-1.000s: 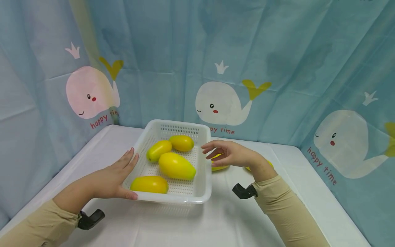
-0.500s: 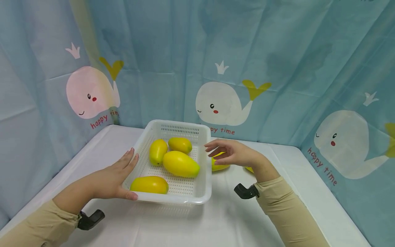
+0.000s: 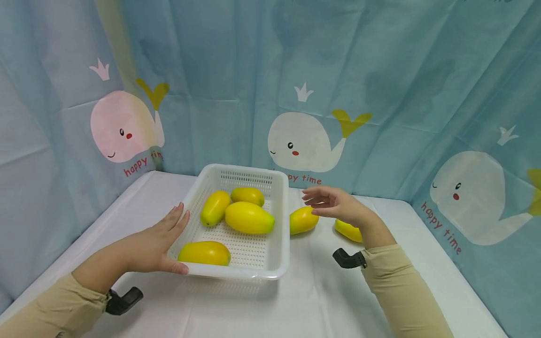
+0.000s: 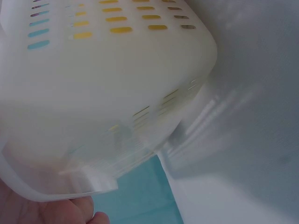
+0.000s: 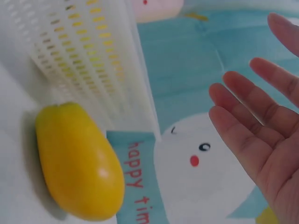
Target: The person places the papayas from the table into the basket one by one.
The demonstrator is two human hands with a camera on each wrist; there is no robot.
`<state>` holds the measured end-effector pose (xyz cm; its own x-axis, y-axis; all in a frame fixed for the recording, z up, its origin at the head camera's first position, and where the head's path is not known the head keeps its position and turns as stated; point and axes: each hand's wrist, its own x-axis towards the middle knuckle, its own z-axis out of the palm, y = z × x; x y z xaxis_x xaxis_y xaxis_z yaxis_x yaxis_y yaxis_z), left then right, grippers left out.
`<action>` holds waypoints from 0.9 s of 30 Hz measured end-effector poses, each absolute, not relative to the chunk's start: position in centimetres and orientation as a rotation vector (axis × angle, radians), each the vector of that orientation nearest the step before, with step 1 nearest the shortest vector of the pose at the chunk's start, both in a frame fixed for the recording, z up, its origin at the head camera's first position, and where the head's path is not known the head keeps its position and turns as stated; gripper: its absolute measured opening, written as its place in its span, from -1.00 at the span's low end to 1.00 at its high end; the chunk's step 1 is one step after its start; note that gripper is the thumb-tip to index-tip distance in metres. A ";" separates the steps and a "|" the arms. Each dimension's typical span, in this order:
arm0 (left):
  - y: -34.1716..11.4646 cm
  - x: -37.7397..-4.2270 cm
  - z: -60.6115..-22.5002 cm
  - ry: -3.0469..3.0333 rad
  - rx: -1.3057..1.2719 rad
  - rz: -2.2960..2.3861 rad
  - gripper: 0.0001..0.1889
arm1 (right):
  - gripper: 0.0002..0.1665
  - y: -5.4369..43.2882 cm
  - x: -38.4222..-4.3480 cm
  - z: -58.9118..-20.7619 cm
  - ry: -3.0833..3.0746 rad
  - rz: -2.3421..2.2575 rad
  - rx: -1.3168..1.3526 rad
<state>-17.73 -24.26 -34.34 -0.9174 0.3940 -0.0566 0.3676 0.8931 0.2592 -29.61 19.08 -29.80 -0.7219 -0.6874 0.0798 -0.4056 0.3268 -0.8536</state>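
A white plastic basket (image 3: 279,277) stands on the table with several yellow, green-tipped papayas inside, among them a large papaya (image 3: 249,218) and a papaya (image 3: 204,253) by the near wall. My left hand (image 3: 148,246) rests on the basket's near left corner, fingers spread along the left rim and thumb on the front rim. Right of the basket, my right hand (image 3: 334,203) hovers with relaxed, slightly bent fingers and holds nothing. Below it lies a papaya (image 5: 79,163) close to the basket wall. Another papaya (image 3: 348,231) sits farther right, partly hidden by my right wrist.
White cloth covers the table (image 3: 313,300). A blue curtain (image 3: 228,117) printed with whales hangs behind it and along both sides. Black wrist cameras, one on each sleeve, stick out below my hands.
My right hand has moved right, away from the basket's right rim, uncovering more of the papayas beside it. Inside, the upper papayas have shifted and turned a little. My left hand stays put.
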 end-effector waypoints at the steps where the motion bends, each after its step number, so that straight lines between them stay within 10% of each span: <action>1: -24.2 -17.7 -34.3 2.951 0.596 0.371 0.35 | -0.46 19.3 -29.7 -29.9 2.305 -1.356 -0.971; 27: -24.1 -17.6 -34.1 2.943 0.572 0.398 0.34 | -0.45 20.4 -33.0 -37.8 2.560 -1.377 -0.623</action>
